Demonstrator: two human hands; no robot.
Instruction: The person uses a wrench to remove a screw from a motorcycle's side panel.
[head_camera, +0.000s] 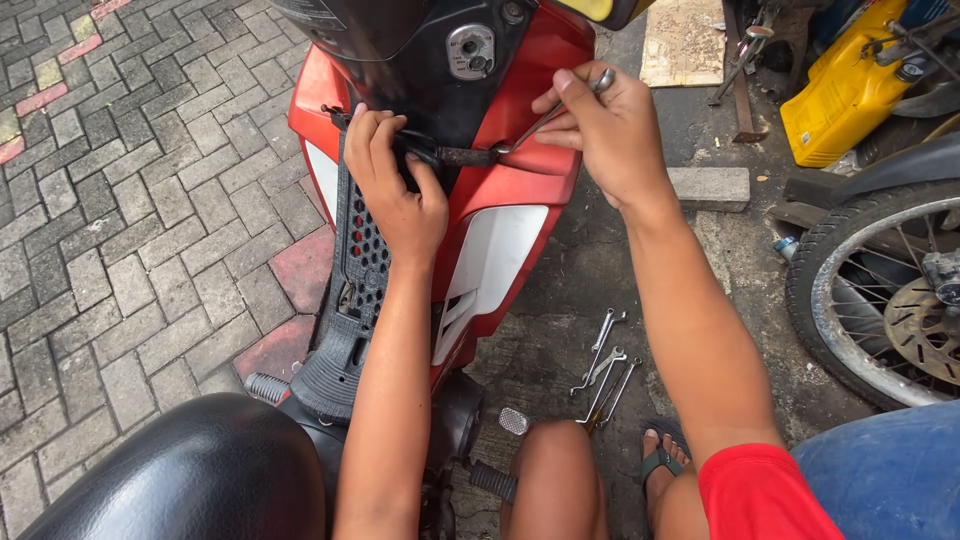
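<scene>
1. Grey paving bricks (130, 220) cover the ground on our left, with a few red and yellow ones mixed in.
2. Low down on the left we see a black seat (190, 480), round and shiny.
3. Next comes a red scooter (520, 130) with white panels. It has a black footboard (350, 290) full of little holes.
4. Our left hand (395, 190) rests on the top of the footboard. Its fingers curl over the edge of the black middle part and grip it.
5. A rusty bolt or rod (465, 156) sticks out just beside our left thumb.
6. A thin silver wrench (545, 115) reaches from that rusty part up to our right hand.
7. Our right hand (605, 130) is closed on the wrench, pinching it between thumb and fingers. The round end pokes out above the fingers.
8. On the dirty concrete between our arms lie some spare wrenches (605, 365) in a small bunch.
9. Below them we see our knee and our foot in a sandal (660, 455).
10. Further right lies a grey stone block (710, 188).
11. On the far right stand a yellow machine body (850, 95) and a wheel (885, 300) with spokes.
</scene>
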